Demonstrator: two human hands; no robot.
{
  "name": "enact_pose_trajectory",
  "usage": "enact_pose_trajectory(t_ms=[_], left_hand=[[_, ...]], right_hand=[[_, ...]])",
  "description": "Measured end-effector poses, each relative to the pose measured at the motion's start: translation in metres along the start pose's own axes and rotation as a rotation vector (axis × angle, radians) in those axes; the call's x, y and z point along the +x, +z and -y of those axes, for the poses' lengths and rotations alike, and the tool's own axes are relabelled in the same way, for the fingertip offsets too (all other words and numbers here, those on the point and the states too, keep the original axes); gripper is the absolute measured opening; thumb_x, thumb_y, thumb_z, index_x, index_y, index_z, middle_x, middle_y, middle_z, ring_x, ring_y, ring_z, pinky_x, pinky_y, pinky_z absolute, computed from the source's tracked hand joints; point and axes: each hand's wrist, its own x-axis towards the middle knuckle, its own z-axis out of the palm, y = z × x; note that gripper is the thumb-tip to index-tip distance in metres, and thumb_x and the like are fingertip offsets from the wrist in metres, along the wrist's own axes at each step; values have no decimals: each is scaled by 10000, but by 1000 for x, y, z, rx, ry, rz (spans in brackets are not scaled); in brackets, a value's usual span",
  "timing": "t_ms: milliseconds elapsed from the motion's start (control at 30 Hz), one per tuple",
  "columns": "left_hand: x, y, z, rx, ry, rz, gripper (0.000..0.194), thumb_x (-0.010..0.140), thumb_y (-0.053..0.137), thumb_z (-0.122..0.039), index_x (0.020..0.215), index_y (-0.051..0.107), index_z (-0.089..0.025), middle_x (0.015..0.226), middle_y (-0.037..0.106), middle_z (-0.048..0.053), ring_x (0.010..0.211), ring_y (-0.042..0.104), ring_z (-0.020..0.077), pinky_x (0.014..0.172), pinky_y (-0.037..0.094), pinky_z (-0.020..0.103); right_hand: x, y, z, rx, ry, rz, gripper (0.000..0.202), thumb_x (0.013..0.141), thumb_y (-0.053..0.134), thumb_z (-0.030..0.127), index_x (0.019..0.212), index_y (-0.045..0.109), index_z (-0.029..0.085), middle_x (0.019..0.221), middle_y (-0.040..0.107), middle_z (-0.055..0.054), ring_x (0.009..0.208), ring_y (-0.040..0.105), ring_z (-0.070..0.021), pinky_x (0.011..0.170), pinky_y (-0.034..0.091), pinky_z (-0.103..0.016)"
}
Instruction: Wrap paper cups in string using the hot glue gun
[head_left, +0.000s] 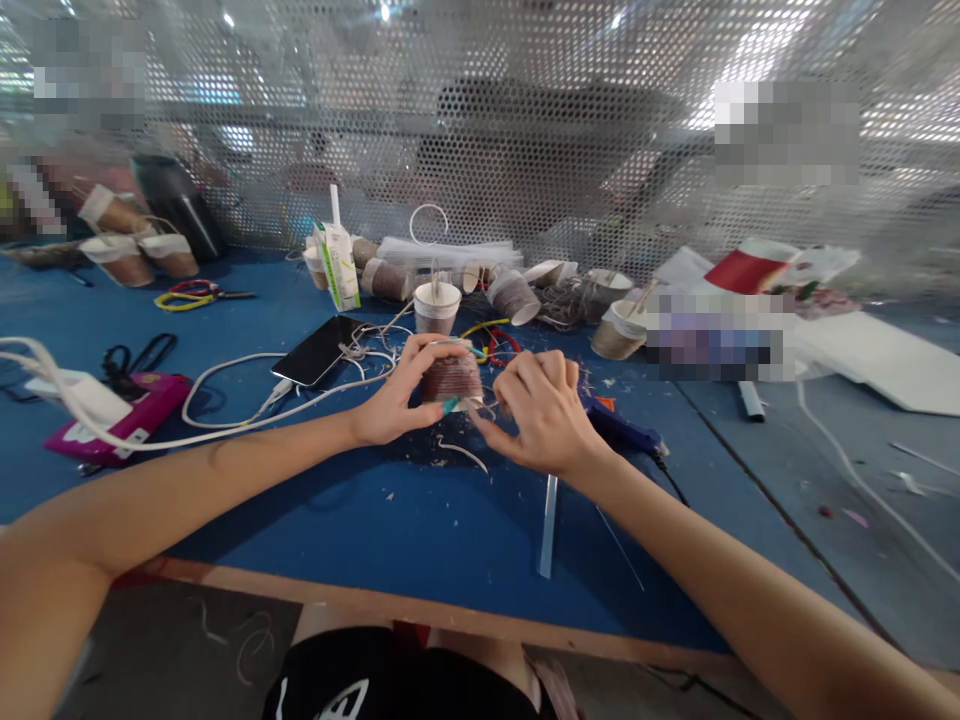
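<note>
My left hand [397, 395] grips a small paper cup [452, 380] wound with brownish-red cord, thumb on the near side and fingers over the far side. The cup lies on its side just above the blue table. At the cup's right edge, my right hand [544, 410] is closed, its thumb and fingertips against the rim where a pale cord end hangs. What those fingertips pinch is too small to make out. A short white cord [463, 452] lies below the cup. Just behind stands another wrapped cup [437, 303] with a white rim.
A blue glue gun [626, 428] lies right of my right hand, and a clear strip [549, 528] nearer me. To the left are a phone [319, 352] on a white cable and a magenta box [124, 425]. Several wrapped cups, a drink carton [339, 265] and scissors [196, 294] lie farther back.
</note>
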Motion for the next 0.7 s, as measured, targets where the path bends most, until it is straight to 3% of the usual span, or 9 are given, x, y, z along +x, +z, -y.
enact_pose_trajectory(t_ms=[167,700], left_hand=[[0,0,0,-3,-5,-3,512,825,552,-408,1312,457,-284,1274,405,94,1314,352,314,1138,332,561],[0,0,2,-17,-6,3,533,824,554,-459,1319,449,-290,1286,402,98,1315,347,311,1143,334,551]], right_hand=[[0,5,9,-95,-54,10,337,915,468,414,897,652,132,871,541,-132,854,345,-263,684,271,-361],[-1,7,0,5,-63,72,182,835,476,303,787,586,167,806,486,-101,840,331,-258,691,263,-369]])
